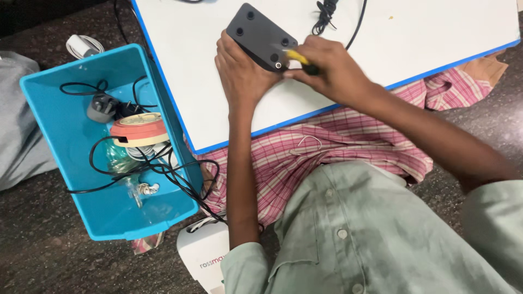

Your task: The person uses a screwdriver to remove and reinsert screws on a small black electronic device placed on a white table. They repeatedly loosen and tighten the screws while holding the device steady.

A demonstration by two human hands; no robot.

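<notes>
Green shirt [348,234], left hand [239,73] gripping black box [261,35], right hand [332,68] clenching yellow screwdriver [298,57] w/ bent wrist.

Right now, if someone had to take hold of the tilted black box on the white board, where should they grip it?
Probably by the black box's long side edges, from its left, as the left hand does: it stands tilted, its screw-holed face up, the right hand's yellow-handled screwdriver at the corner.

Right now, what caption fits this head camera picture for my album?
Left hand steadies a dark device while right hand works a yellow-handled screwdriver.
</notes>
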